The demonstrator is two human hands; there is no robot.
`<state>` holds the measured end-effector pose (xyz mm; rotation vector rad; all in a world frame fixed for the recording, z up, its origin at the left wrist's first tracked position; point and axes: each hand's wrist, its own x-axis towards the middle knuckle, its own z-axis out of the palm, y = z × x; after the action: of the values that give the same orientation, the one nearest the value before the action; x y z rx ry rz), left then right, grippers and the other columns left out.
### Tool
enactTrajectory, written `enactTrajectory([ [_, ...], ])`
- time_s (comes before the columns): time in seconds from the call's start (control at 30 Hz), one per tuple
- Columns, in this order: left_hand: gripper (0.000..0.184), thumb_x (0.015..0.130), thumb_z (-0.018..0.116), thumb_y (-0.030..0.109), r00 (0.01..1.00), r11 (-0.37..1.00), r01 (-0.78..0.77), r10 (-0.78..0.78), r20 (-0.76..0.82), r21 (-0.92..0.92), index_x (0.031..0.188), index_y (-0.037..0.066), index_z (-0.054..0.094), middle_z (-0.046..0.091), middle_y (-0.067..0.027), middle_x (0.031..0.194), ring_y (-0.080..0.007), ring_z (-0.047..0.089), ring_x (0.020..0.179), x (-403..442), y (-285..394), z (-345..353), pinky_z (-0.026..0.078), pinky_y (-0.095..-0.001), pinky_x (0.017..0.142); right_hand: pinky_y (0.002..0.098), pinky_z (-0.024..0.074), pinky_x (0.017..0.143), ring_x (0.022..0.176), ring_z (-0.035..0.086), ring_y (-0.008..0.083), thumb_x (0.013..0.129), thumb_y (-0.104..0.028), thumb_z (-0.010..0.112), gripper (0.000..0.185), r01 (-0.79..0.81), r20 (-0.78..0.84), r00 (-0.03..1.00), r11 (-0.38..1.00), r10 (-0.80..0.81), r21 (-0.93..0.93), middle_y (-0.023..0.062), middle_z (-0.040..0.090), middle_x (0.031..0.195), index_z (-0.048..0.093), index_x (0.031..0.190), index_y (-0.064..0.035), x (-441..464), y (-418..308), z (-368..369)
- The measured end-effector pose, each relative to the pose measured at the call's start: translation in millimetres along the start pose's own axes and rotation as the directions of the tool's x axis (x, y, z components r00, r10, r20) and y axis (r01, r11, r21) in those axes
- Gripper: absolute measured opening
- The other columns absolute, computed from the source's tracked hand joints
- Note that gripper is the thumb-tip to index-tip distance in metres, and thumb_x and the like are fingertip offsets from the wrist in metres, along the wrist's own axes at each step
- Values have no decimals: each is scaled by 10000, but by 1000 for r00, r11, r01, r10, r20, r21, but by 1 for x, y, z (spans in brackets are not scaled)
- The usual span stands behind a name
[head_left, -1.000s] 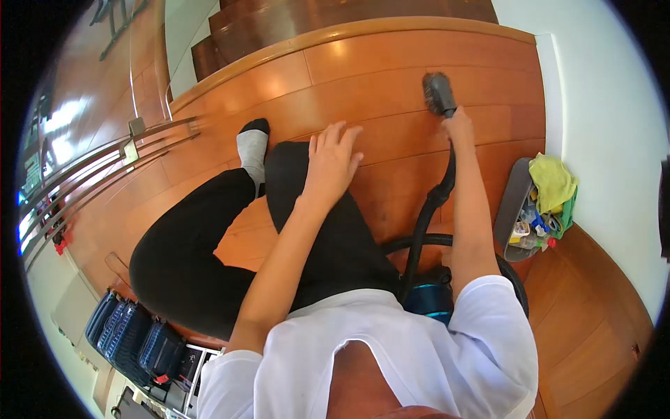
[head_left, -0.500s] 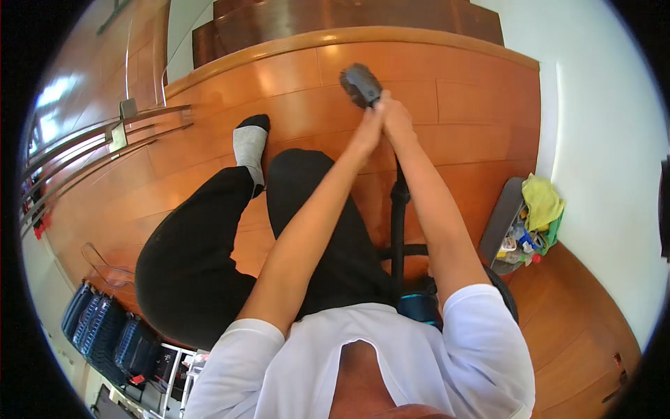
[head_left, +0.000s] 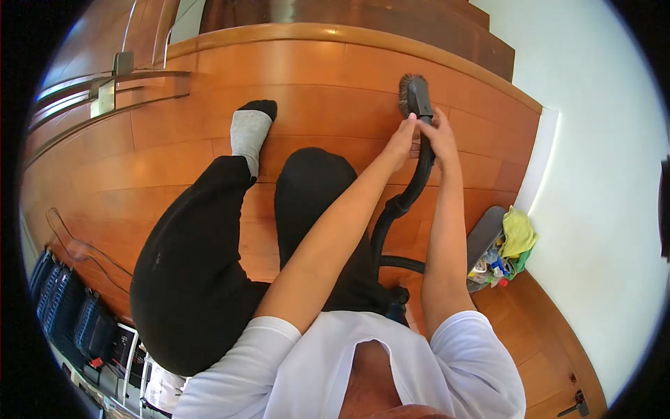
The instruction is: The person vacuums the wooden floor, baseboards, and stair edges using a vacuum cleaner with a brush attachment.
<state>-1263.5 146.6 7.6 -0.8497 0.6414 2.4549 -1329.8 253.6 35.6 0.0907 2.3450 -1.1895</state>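
A dark grey vacuum brush head (head_left: 419,96) with brownish bristles on its left side is fitted to the end of a black vacuum hose (head_left: 412,190). My left hand (head_left: 403,143) closes on the neck just behind the brush from the left, its thumb on top. From the right, my right hand (head_left: 442,137) wraps the same neck, with some fingers hidden behind it. The hose bends down between my arms towards my lap, where the dark vacuum body is mostly hidden. The brush is over the wooden floor (head_left: 314,108); I cannot tell whether its bristles touch.
A step edge (head_left: 279,31) curves across the far side, with dark stairs beyond. At right, a grey container (head_left: 485,234) holds a yellow-green cloth (head_left: 518,232) and small items beside the white wall (head_left: 593,153). Metal rails (head_left: 105,101) and dark blue crates (head_left: 59,300) are at left.
The brush head has moved right and turned so its bristles face left. Both hands have moved right with it, and the hose now curves more. The view has shifted somewhat.
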Motion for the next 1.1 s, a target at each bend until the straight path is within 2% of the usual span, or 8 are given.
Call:
enactTrajectory([
  [0.07, 588, 943, 519, 514, 1000, 999, -13, 12, 12, 42, 1339, 98, 391, 566, -89, 1129, -214, 575, 1003, -6, 4, 7, 464, -389, 888, 365, 493, 857, 1066, 572, 242, 919, -249, 613, 620, -86, -68, 989, 878, 134, 471, 154, 587, 1203, 349, 1408, 25, -10, 5, -13],
  [0.27, 451, 912, 628, 391, 998, 992, -34, 27, 53, 125, 1201, 89, 457, 567, -68, 1046, -196, 576, 968, 5, -8, 15, 464, -378, 877, 293, 473, 863, 1048, 570, 185, 912, -252, 646, 596, -83, 19, 993, 598, 113, 797, 113, 579, 1158, 389, 1374, 22, -84, 68, -19],
  [0.33, 440, 901, 648, 365, 997, 979, -74, 72, 22, 191, 1175, 82, 452, 571, -68, 995, -191, 579, 937, 12, -11, 21, 474, -372, 835, 295, 497, 799, 920, 604, 164, 896, -212, 664, 494, -212, 86, 973, 688, 213, 694, 97, 617, 1060, 459, 1284, 14, -127, 61, -10],
  [0.4, 450, 888, 672, 324, 993, 951, -84, 106, -58, 297, 1162, 64, 429, 574, -70, 930, -186, 591, 872, 20, -17, 26, 501, -363, 750, 294, 500, 740, 816, 602, 154, 867, -157, 677, 396, -204, 28, 972, 786, 232, 584, 81, 633, 981, 499, 1183, 1, -151, 64, 6],
  [0.6, 425, 860, 668, 160, 965, 966, -160, 197, -174, 205, 1082, 34, 328, 542, -110, 804, -192, 561, 582, 25, -28, 48, 499, -337, 479, 298, 475, 588, 679, 587, 129, 785, -63, 665, 274, -100, -217, 955, 906, 203, 410, 60, 599, 762, 508, 1006, -26, -169, 47, 28],
  [0.8, 418, 847, 616, 90, 975, 911, 21, 73, -211, 413, 1076, 26, 272, 516, -122, 715, -221, 554, 543, 34, -58, 54, 508, -379, 466, 298, 468, 549, 594, 579, 149, 811, -53, 640, 284, -82, -414, 874, 918, 253, 388, 73, 578, 699, 467, 1033, -16, -182, 55, 40],
  [0.97, 400, 847, 622, 100, 996, 817, 84, -83, -27, 571, 1084, -14, 321, 553, -173, 713, -256, 578, 544, 137, -34, 86, 512, -426, 452, 281, 456, 501, 560, 574, 143, 820, -19, 622, 304, 59, -525, 824, 888, 214, 456, 72, 564, 691, 435, 1060, -22, -110, 27, 25],
  [1.1, 280, 847, 629, 118, 977, 823, 91, 34, -209, 560, 945, -54, 431, 558, -169, 685, -264, 582, 530, 138, -16, 103, 528, -433, 463, 271, 455, 488, 544, 571, 145, 808, 8, 626, 333, 40, -461, 857, 860, 232, 508, 68, 561, 705, 415, 1062, -32, -91, 28, 19],
])
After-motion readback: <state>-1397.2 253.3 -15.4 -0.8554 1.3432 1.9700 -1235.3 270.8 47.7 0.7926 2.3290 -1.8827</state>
